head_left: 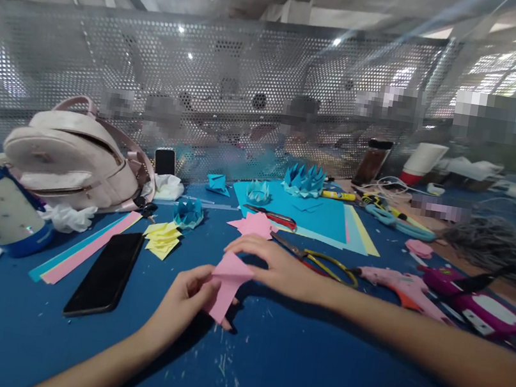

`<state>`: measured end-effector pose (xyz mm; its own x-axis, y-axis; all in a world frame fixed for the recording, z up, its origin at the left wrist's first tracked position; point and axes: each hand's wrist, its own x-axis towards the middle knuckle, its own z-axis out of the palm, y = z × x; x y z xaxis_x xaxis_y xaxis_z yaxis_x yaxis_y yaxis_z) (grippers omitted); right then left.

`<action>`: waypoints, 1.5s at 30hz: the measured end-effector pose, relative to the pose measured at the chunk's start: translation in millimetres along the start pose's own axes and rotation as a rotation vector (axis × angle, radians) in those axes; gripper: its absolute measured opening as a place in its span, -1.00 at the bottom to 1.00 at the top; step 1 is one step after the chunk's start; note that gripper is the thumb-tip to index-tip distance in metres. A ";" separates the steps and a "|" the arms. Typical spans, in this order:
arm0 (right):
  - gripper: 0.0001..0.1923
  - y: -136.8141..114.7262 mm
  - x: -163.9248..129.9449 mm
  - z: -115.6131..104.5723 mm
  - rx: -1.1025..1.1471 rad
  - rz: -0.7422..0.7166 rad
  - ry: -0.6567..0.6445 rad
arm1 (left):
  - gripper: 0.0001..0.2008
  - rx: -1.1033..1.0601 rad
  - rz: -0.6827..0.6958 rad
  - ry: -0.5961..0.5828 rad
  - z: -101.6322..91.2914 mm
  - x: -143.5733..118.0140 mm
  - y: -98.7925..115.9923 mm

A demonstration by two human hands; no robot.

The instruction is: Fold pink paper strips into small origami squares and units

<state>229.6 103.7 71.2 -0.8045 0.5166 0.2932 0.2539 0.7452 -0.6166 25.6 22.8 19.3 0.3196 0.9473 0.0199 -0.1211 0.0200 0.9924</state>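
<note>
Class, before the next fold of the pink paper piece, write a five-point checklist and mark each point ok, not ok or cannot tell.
1. Left hand has a grip on the folded pink paper piece: ok.
2. Right hand steadies its top edge: ok.
3. Blue tabletop under the hands free of tools: ok, only small scraps.
4. Yellow-handled scissors clear of the right hand: not ok, right beside it.
5. Creases sharp: cannot tell.
</note>
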 end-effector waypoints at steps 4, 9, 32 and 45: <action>-0.63 -15.4 -11.4 19.8 0.135 0.040 -0.032 | -0.64 0.007 -0.004 -0.009 0.0 0.5 0.2; -0.51 -2.8 -18.0 42.5 0.187 0.100 0.058 | -0.60 0.066 -0.021 -0.023 2.8 1.7 1.7; -0.91 -4.1 -23.5 45.2 0.323 0.145 0.239 | -0.74 0.264 0.019 0.091 9.0 -1.4 -0.8; -0.70 12.6 -18.4 50.6 0.583 0.299 0.226 | -0.78 0.280 0.011 0.330 6.3 1.2 4.5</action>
<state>220.5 82.3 21.0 -0.5975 0.7866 0.1553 0.0665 0.2417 -0.9681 31.4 22.0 24.5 -0.0031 0.9993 0.0362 0.1512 -0.0353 0.9879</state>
